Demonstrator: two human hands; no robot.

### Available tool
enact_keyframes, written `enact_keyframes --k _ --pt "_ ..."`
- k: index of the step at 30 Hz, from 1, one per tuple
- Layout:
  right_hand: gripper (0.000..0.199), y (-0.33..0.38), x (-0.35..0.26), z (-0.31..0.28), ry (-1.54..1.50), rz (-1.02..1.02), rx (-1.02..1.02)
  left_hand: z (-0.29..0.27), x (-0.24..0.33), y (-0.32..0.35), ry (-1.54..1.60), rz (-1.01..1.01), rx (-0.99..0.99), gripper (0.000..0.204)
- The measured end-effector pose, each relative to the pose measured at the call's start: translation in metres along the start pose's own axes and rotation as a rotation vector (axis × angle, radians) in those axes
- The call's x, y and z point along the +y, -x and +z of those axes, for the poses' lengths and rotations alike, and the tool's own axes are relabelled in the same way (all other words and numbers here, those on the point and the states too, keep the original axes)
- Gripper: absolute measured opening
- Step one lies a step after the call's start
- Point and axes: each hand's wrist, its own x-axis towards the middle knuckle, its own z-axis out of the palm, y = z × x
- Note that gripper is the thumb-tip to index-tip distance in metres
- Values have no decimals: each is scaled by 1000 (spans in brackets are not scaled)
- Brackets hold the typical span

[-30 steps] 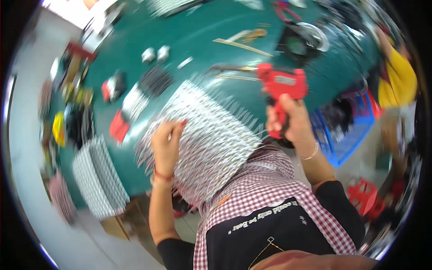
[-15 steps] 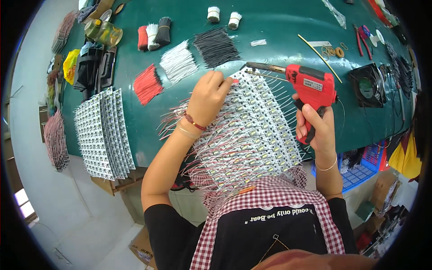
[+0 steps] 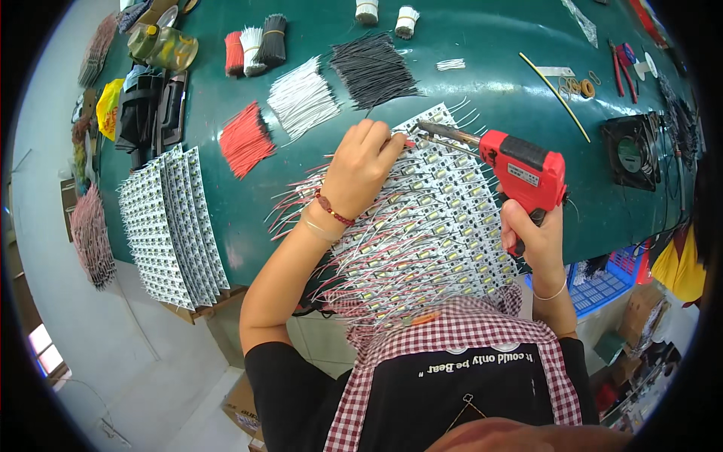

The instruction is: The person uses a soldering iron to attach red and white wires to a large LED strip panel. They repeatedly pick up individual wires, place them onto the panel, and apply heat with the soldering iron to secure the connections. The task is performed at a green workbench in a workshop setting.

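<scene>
My right hand [image 3: 531,230] grips a red soldering gun [image 3: 523,169] by its handle, its dark barrel pointing left. The gun's tip is close to the fingertips of my left hand [image 3: 361,166], over the upper left of a white circuit board panel [image 3: 459,203]. Those left fingers are pinched together on a thin wire, mostly hidden by the hand; a bit of red shows at the fingertips and a dark strand sticks up behind the knuckles. Many red and white wires [image 3: 354,264] stick out from the panel's left side, and small yellowish parts dot its rows.
Loose red wires [image 3: 246,141], white wires [image 3: 303,98] and black wires [image 3: 373,69] lie in piles beyond my left hand. More panels [image 3: 169,230] stand at the left. On the right are a yellow stick [image 3: 556,98], pliers [image 3: 622,74] and a black fan [image 3: 634,151].
The whole view has shifted a little. The gun's tip has come down from the panel's top corner toward my left fingertips. A dark strand now shows above my left hand.
</scene>
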Motion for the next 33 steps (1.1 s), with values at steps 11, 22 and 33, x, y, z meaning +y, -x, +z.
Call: enact_keyframes --k 11,22,33 --pt "8 5 -2 2 128 -4 -4 3 0 -1 -4 -3 -23 27" --pt "20 16 -5 -5 137 -17 64 1 7 -10 -43 18 -26 22" --pt "19 15 -6 -7 127 4 43 2 9 -11 -60 24 -25 22"
